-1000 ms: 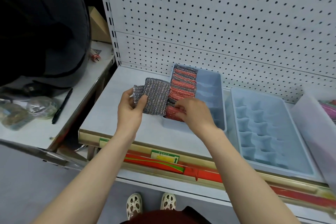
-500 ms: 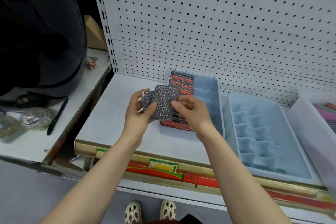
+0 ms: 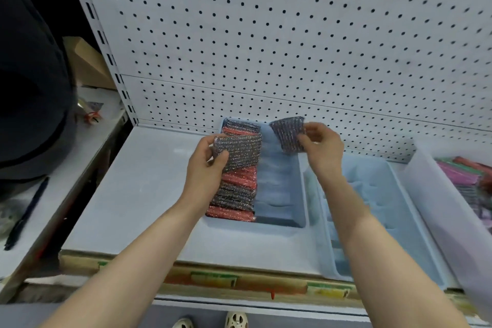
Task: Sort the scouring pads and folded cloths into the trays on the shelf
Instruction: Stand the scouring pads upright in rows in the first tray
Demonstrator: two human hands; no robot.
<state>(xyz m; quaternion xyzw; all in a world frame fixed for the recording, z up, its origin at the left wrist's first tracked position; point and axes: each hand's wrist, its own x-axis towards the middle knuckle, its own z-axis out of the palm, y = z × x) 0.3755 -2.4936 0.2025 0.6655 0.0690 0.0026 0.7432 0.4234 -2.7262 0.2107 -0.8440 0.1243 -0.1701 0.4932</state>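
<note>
My left hand (image 3: pixel 205 168) grips a silver scouring pad (image 3: pixel 239 150) over the left side of a light blue tray (image 3: pixel 300 202). My right hand (image 3: pixel 320 149) pinches a second, darker silver pad (image 3: pixel 288 134) above the tray's far right part. The tray's left column is filled with a row of red and silver pads (image 3: pixel 235 194). Its right column has bare compartments. A second blue compartment tray (image 3: pixel 378 221) with nothing in it sits just to the right.
A translucent bin (image 3: pixel 436 200) with colourful cloths (image 3: pixel 468 176) stands at the far right. White pegboard (image 3: pixel 266 48) backs the shelf. Left of the shelf is a table with a pen (image 3: pixel 26 216), and a person in dark clothing (image 3: pixel 29 88).
My right hand has taken one pad off the stack in my left hand and carried it up and right over the tray's far end. Both hands rose; the view shifted.
</note>
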